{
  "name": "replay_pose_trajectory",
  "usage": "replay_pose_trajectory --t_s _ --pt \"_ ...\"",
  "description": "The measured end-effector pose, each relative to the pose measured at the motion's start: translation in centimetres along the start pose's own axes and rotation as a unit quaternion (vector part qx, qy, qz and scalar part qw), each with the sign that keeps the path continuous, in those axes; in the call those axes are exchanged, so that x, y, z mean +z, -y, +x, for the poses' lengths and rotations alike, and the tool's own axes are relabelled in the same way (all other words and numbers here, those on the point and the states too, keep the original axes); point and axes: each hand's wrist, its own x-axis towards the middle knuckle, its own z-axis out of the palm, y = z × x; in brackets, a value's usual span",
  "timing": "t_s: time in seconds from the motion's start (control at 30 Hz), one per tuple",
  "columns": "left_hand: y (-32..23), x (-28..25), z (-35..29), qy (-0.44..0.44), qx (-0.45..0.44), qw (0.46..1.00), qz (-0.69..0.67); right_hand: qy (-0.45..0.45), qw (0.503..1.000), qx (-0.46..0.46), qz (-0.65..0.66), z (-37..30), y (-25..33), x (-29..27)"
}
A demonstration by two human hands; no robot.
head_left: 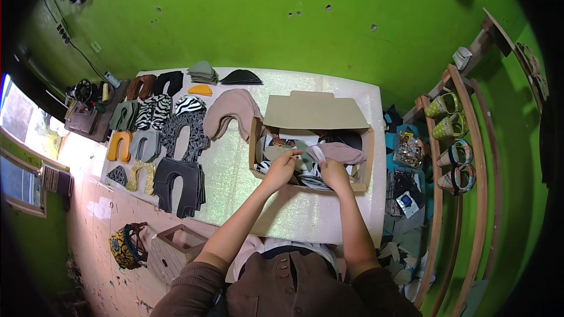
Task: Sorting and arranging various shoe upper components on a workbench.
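An open cardboard box stands on the table in front of me, its lid folded back. Inside lies a jumble of cut shoe-upper pieces in pink, grey-green, black and zebra print, with a pink piece at the right. Over the box, my left hand is closed, fingertips against a grey-green cut piece. Close by, my right hand pinches a whitish cut piece. The two hands are slightly apart, and my fingers partly cover both pieces.
Stacks of U-shaped cut pieces line the table's left side, with a pink stack left of the box. Sandals stand on a wooden rack at right, beside plastic bins. A wooden stool is at lower left.
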Motion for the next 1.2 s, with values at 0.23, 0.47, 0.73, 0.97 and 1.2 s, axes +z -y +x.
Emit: replay_pose_trajectory --t_s 0.23,0.47,0.73,0.97,1.2 --pt "-1.4 1.2 0.2 0.029 0.007 0.999 -0.037 0.129 0.697 0.023 0.705 -0.3 -0.4 -2.4" --pt "-3.4 1.7 0.3 0.033 0.078 0.996 -0.027 0.19 0.535 -0.079 0.819 -1.3 2.5 -3.0" --pt "-3.1 -0.5 0.7 -0.071 -0.057 0.949 -0.3 0.09 0.761 -0.194 0.612 -1.7 3.4 -4.6" --pt "-4.5 -2.1 0.3 -0.024 -0.112 0.919 -0.378 -0.131 0.889 -0.311 0.31 -0.7 2.6 -6.6" --pt "-3.1 -2.0 0.7 0.064 -0.099 0.948 -0.294 -0.157 0.899 -0.331 0.238 -0.2 4.0 -6.5"
